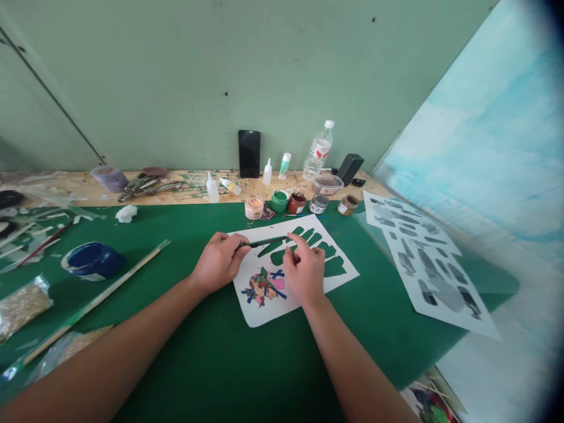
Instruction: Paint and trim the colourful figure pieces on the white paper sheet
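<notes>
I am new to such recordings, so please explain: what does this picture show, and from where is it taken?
No machine works here: the one camera, worn on a person's head, looks forward and down at their bare hands. The left hand grips one end of a thin dark strip; the right hand is at the other end. Below them, a white sheet with green shapes and a colourful patch lies on a green surface. Small jars stand behind it.

1. Open room: the bench (211, 355) on the near side of the white sheet (253, 313).
2. Beyond it, a row of jars (298, 203) blocks straight reach to the bottle (318, 150).
3. Leftward, the stick (94, 302) and blue pot (96, 261) obstruct.
4. A gap passes rightward, before the grey-patched sheet (408, 288).
</notes>
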The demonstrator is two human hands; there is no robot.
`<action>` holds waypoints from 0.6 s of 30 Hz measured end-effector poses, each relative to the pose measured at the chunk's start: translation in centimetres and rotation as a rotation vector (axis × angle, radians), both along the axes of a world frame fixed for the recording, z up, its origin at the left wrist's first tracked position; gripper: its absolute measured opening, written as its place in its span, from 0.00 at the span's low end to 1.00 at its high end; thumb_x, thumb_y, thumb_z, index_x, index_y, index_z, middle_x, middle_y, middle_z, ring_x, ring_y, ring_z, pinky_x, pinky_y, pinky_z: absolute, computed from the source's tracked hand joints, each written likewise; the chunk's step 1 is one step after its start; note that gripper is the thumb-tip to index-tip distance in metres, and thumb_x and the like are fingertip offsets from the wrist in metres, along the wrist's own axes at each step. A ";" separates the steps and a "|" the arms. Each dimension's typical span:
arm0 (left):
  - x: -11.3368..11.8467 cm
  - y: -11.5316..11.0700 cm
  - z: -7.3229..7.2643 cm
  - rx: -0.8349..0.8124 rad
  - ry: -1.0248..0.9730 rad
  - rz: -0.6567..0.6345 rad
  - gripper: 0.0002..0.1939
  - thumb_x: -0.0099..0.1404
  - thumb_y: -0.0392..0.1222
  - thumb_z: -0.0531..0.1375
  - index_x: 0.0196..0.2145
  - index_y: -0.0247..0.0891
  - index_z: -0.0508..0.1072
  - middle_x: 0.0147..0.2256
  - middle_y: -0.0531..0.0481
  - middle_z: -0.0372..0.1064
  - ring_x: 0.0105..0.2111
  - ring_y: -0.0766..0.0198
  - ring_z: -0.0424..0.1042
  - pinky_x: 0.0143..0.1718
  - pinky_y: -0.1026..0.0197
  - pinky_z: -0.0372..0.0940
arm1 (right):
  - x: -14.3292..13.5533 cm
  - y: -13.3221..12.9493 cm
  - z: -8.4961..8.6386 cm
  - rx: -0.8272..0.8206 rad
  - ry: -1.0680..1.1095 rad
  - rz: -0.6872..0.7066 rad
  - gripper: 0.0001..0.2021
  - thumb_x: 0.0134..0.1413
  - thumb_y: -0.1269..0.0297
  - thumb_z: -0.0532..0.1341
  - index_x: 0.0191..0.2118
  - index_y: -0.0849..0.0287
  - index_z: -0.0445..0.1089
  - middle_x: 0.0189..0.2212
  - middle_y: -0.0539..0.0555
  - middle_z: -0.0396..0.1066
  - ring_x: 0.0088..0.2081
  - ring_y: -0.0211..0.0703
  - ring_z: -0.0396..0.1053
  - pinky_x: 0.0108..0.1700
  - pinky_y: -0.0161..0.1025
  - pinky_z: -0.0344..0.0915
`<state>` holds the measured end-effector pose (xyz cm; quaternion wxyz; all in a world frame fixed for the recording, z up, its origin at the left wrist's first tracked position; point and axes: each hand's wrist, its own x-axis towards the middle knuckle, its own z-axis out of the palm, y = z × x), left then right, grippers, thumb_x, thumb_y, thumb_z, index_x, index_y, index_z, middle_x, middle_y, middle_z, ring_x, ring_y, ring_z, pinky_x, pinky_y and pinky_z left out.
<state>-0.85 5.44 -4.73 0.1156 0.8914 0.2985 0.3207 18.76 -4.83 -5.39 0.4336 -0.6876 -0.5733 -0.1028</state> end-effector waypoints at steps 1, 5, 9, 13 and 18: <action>0.0 0.0 0.0 -0.006 -0.002 0.005 0.16 0.73 0.48 0.50 0.41 0.37 0.73 0.36 0.45 0.77 0.36 0.53 0.69 0.41 0.52 0.66 | 0.0 0.0 0.0 0.001 0.003 0.000 0.15 0.62 0.70 0.55 0.50 0.62 0.75 0.17 0.43 0.62 0.20 0.36 0.58 0.43 0.41 0.56; 0.1 -0.2 0.2 -0.035 -0.012 0.027 0.16 0.73 0.48 0.49 0.40 0.38 0.73 0.35 0.46 0.76 0.36 0.54 0.69 0.40 0.54 0.66 | 0.0 0.0 0.0 -0.012 0.005 -0.004 0.16 0.62 0.70 0.55 0.51 0.60 0.74 0.17 0.43 0.62 0.19 0.36 0.57 0.43 0.41 0.56; 0.0 0.0 0.4 -0.062 -0.037 0.081 0.17 0.73 0.49 0.48 0.40 0.39 0.73 0.35 0.47 0.76 0.35 0.55 0.70 0.39 0.55 0.66 | 0.1 0.1 -0.2 -0.008 0.041 -0.017 0.14 0.61 0.69 0.54 0.48 0.61 0.74 0.17 0.43 0.62 0.20 0.36 0.57 0.44 0.41 0.57; -0.2 0.3 0.6 -0.066 -0.054 0.147 0.17 0.73 0.49 0.47 0.39 0.38 0.73 0.35 0.46 0.76 0.36 0.53 0.69 0.39 0.53 0.64 | 0.2 0.2 -0.3 0.006 0.067 -0.029 0.12 0.62 0.68 0.54 0.44 0.61 0.74 0.16 0.42 0.61 0.20 0.36 0.57 0.44 0.42 0.58; -0.2 0.0 0.9 -0.052 -0.024 0.068 0.16 0.72 0.48 0.48 0.37 0.40 0.73 0.33 0.48 0.76 0.34 0.55 0.68 0.41 0.52 0.64 | 0.1 0.1 -0.2 0.002 0.091 -0.019 0.18 0.62 0.68 0.54 0.55 0.64 0.68 0.17 0.41 0.60 0.20 0.38 0.56 0.45 0.42 0.58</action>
